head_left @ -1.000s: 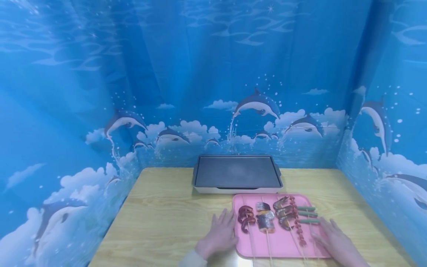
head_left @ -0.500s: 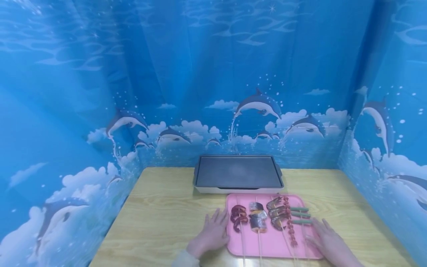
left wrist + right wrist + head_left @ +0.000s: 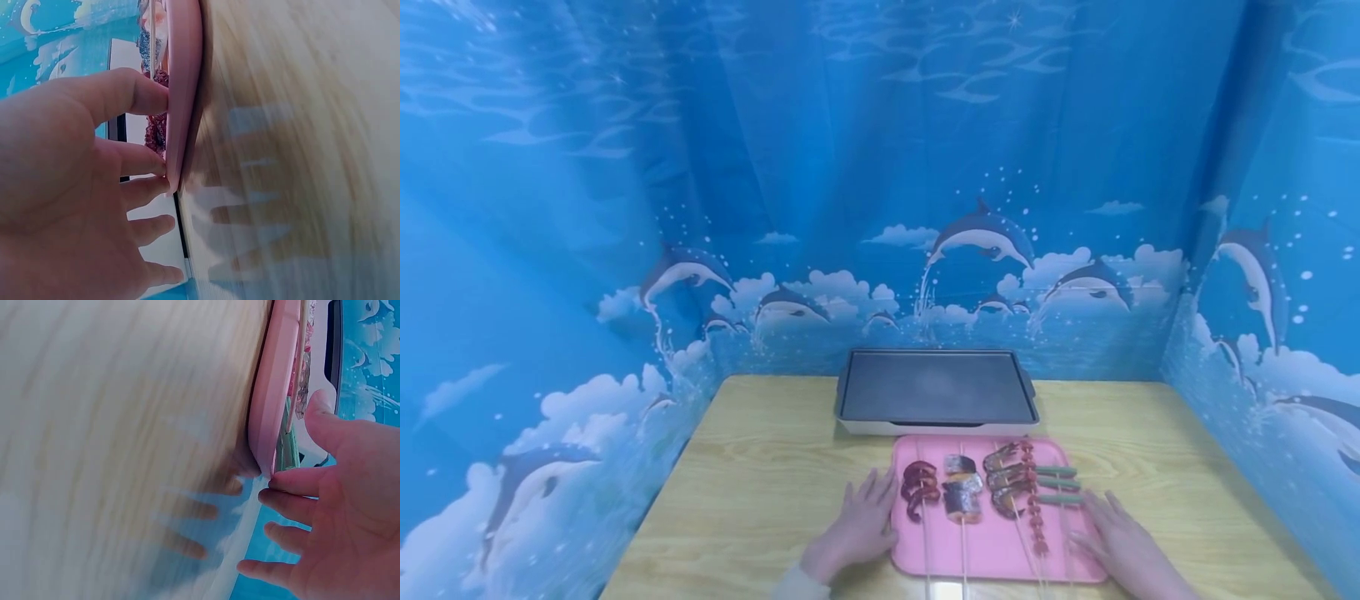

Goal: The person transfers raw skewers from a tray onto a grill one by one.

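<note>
A pink tray (image 3: 992,557) lies on the table before me, bearing several food skewers. From left to right they carry dark red curled pieces (image 3: 919,490), silver-skinned fish chunks (image 3: 962,498), shrimp (image 3: 1004,479), small red pieces (image 3: 1037,521) and green sticks (image 3: 1060,485). My left hand (image 3: 859,523) lies against the tray's left side, fingers extended; in the left wrist view the thumb and nearer fingertips touch its rim. At the right side, my right hand (image 3: 1123,537) has its fingers stretched out, and the right wrist view shows a fingertip at the tray's corner.
A flat black griddle (image 3: 936,387) with a light base stands directly behind the tray, near the back of the wooden table (image 3: 752,467). Blue dolphin-printed curtains (image 3: 880,167) enclose the back and both sides. Stick ends jut past the tray's front edge.
The tray with its skewers has slid to the left across the table, both hands moving along with it at its sides. The griddle has stayed in place.
</note>
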`<state>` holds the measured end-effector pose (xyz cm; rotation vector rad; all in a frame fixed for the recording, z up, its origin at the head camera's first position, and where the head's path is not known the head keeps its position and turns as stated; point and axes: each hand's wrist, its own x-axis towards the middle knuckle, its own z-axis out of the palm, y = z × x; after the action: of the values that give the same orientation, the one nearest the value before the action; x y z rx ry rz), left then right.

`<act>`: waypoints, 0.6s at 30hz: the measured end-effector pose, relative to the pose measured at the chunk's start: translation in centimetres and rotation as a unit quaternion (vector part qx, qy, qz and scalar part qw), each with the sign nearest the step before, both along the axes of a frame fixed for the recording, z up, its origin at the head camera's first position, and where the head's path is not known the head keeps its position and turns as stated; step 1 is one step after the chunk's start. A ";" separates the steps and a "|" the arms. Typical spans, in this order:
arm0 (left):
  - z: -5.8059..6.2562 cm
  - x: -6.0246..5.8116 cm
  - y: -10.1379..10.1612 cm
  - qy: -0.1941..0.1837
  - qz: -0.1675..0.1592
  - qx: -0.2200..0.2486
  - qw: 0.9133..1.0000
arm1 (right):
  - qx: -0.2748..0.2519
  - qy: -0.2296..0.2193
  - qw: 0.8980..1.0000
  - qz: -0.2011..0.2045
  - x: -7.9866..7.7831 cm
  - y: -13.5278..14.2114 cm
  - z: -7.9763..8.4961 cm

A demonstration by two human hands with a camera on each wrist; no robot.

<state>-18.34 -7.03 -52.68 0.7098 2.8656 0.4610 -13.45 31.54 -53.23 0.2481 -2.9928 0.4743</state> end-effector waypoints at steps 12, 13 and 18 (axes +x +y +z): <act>0.0 -0.1 -2.0 -0.022 0.017 0.025 0.999 | -0.013 0.008 1.000 0.013 -0.1 -1.8 0.2; 0.0 -0.1 -2.2 -0.022 0.018 0.027 0.999 | -0.016 0.009 1.000 0.015 -0.1 -1.9 0.2; 0.0 -0.1 -3.0 -0.013 0.021 0.040 0.999 | -0.024 0.012 0.999 0.021 -0.2 -2.6 0.2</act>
<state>-18.43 -10.07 -52.63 0.6536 2.8571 0.5876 -13.64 28.97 -53.03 0.3102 -2.9543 0.5414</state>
